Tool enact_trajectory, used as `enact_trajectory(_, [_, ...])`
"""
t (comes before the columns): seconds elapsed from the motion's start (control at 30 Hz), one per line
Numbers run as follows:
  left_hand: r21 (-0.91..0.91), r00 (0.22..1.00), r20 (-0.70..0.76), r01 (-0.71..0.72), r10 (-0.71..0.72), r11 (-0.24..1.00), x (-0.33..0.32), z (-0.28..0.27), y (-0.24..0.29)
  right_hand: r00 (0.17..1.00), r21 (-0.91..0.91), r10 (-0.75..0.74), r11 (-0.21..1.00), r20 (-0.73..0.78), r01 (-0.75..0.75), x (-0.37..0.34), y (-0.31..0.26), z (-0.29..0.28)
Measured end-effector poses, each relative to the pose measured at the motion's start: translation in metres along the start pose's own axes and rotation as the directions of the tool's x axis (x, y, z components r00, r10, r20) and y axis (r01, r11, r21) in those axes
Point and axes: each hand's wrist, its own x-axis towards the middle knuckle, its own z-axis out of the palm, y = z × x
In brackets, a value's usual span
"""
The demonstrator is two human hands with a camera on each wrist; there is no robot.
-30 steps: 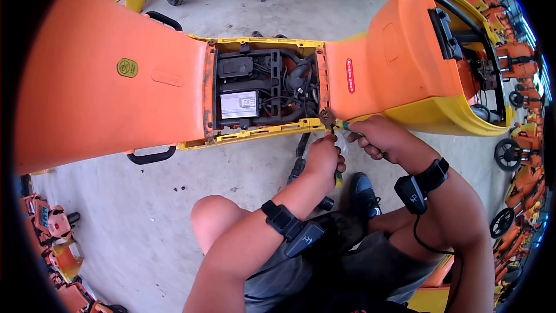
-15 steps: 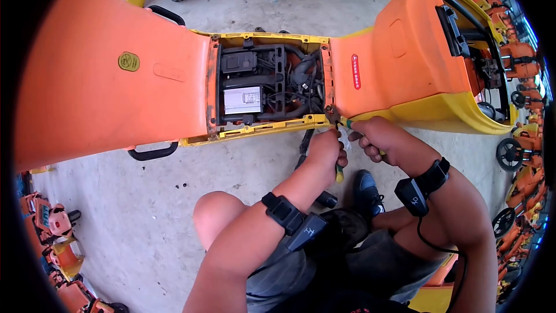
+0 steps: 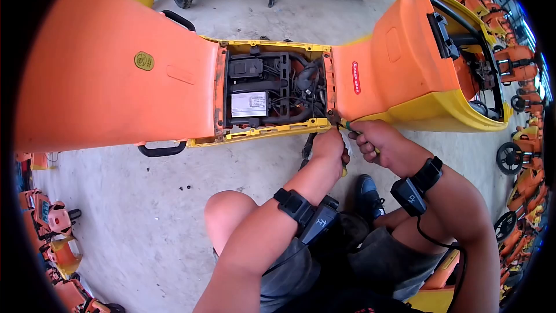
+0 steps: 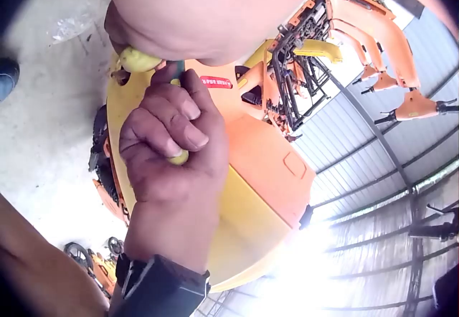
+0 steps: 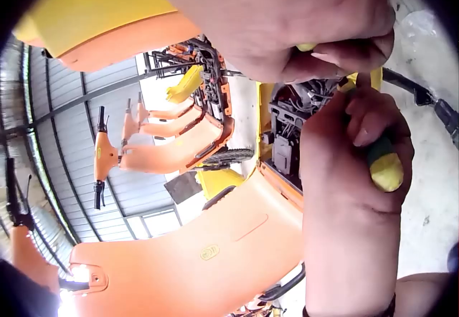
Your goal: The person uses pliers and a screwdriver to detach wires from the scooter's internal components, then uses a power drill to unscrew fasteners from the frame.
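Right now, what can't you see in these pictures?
What the metal tool touches: head view, too small.
Most of the yellow handle in the right hand: left wrist view, behind curled fingers.
Part of the green handle in the left hand: right wrist view, fingers.
Words on the red sticker: head view, too small.
Scooters far right: head view, cut off by dark rim.

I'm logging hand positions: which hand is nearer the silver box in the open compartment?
Left. The left hand is right of the silver box, toward the viewer; the right hand is farther right.
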Motion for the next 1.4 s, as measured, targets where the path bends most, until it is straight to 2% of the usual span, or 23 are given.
enact_trajectory(0.13, [-0.019,1.000,0.023,0.022,-0.021,1.000,0.002,0.001,-0.002,0.999,-0.001,-0.032,0.999,0.012,0.032,0.001,-0.001,-0.002])
enact_trajectory(0.2, [0.002,0.998,-0.047,-0.038,0.038,0.999,-0.005,0.007,-0.008,0.999,-0.022,-0.046,0.999,0.018,0.047,-0.001,-0.002,-0.002])
enact_trajectory(0.27, [-0.019,0.998,-0.037,-0.054,0.053,0.998,0.001,0.008,-0.012,0.994,-0.116,-0.109,0.988,-0.023,0.106,-0.008,-0.003,0.005])
enact_trajectory(0.4, [-0.067,0.998,0.012,-0.059,0.060,0.996,0.010,0.001,-0.020,0.991,-0.131,-0.134,0.983,-0.028,0.129,-0.009,-0.004,0.009])
enact_trajectory(0.43, [-0.062,0.998,0.013,-0.061,0.062,0.996,0.011,0.005,-0.022,0.986,-0.183,-0.157,0.972,-0.048,0.146,-0.008,-0.004,0.011])
enact_trajectory(0.5, [-0.205,0.992,-0.054,-0.121,0.113,0.971,0.013,0.013,-0.031,0.982,-0.227,-0.175,0.961,-0.069,0.155,-0.008,0.002,0.019])
enact_trajectory(0.57, [-0.159,0.995,-0.020,-0.099,0.097,0.982,0.019,0.007,-0.028,0.961,-0.324,-0.241,0.928,-0.138,0.187,-0.008,0.010,0.030])
enact_trajectory(0.6, [-0.115,0.997,0.016,-0.074,0.077,0.991,0.013,0.006,-0.026,0.965,-0.278,-0.201,0.949,-0.167,0.150,-0.001,0.013,0.029])
enact_trajectory(0.73, [-0.061,0.987,-0.061,-0.151,0.147,0.987,-0.011,0.005,-0.029,0.948,-0.372,-0.272,0.907,-0.166,0.196,-0.005,0.024,0.027])
enact_trajectory(0.8, [0.031,0.996,-0.035,-0.082,0.083,0.996,-0.012,-0.005,-0.034,0.973,-0.429,-0.222,0.886,-0.063,0.174,-0.012,0.024,0.022])
enact_trajectory(0.9, [-0.001,0.987,-0.062,-0.148,0.148,0.989,-0.020,-0.001,-0.026,0.970,-0.453,-0.238,0.871,-0.050,0.190,-0.015,0.016,0.012])
enact_trajectory(0.97, [-0.030,0.991,-0.021,-0.130,0.130,0.991,-0.020,-0.001,-0.022,0.964,-0.438,-0.265,0.868,-0.012,0.233,-0.012,0.011,-0.001])
enact_trajectory(1.03, [0.020,0.995,0.027,-0.094,0.094,0.995,-0.018,-0.001,-0.020,0.982,-0.425,-0.188,0.887,0.018,0.177,-0.009,0.001,-0.012])
enact_trajectory(1.3, [-0.055,0.997,0.065,0.034,-0.030,0.998,0.001,-0.002,-0.015,0.987,-0.397,-0.154,0.904,0.042,0.158,0.000,-0.010,-0.013])
enact_trajectory(1.4, [-0.031,0.995,0.078,0.060,-0.057,0.998,0.003,-0.005,-0.009,0.996,-0.415,-0.086,0.907,-0.003,0.077,0.005,-0.017,-0.012])
